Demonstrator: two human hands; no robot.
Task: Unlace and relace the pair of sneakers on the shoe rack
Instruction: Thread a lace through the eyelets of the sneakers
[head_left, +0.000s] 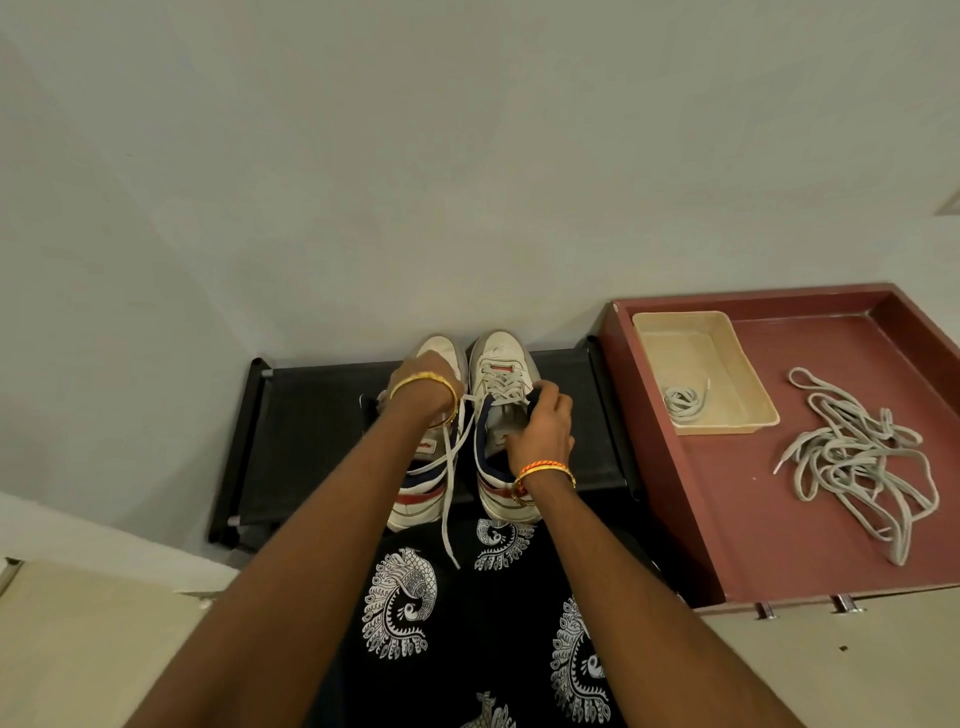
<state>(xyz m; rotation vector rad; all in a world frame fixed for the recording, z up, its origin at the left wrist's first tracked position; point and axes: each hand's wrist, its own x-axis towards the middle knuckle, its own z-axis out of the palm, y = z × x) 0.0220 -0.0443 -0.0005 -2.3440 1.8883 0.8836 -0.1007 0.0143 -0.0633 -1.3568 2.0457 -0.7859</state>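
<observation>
**Lace runs toward the body, both hands at the tongues**

The two sneakers stand side by side on the black shoe rack, toes to the wall, heels toward the person, so each shoe's long axis runs straight away from the body. The right sneaker is laced across its upper eyelets; the right hand sits on its collar, fingers curled over the tongue edge, a narrow grip on the shoe's opening. The left hand lies over the left sneaker, knuckles up; whether its grip pinches anything I cannot tell, as the fingers are hidden behind the wrist.

A loose lace trails from between the two shoes back toward the person, its tip hanging past the rack's front edge over the patterned cloth. The lace's free length thus lies nearer than the eyelets, between both hands; pulling it out likely means drawing toward the body, along the shoe's axis. Spare laces lie well apart on the red tray.
</observation>
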